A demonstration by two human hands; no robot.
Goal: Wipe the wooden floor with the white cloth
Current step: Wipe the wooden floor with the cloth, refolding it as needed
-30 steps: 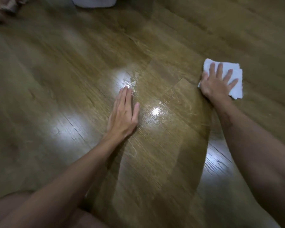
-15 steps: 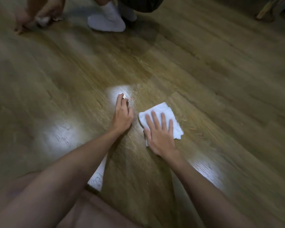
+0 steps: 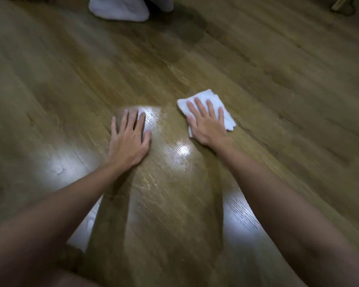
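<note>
A folded white cloth lies flat on the wooden floor, right of centre. My right hand presses on it with straight, spread fingers and covers most of its left and near part. My left hand rests flat on the bare boards a short way to the cloth's left, fingers straight and slightly apart. Glossy light patches shine on the planks between and below the hands.
Another person's foot in a white sock stands on the floor at the top, left of centre. A dim wooden object shows at the top right corner. My bare knee fills the bottom left.
My right hand slid the cloth from the far right to just beside my left hand, then back out to the right and slightly forward. The left hand stays planted, fingers now more spread.
</note>
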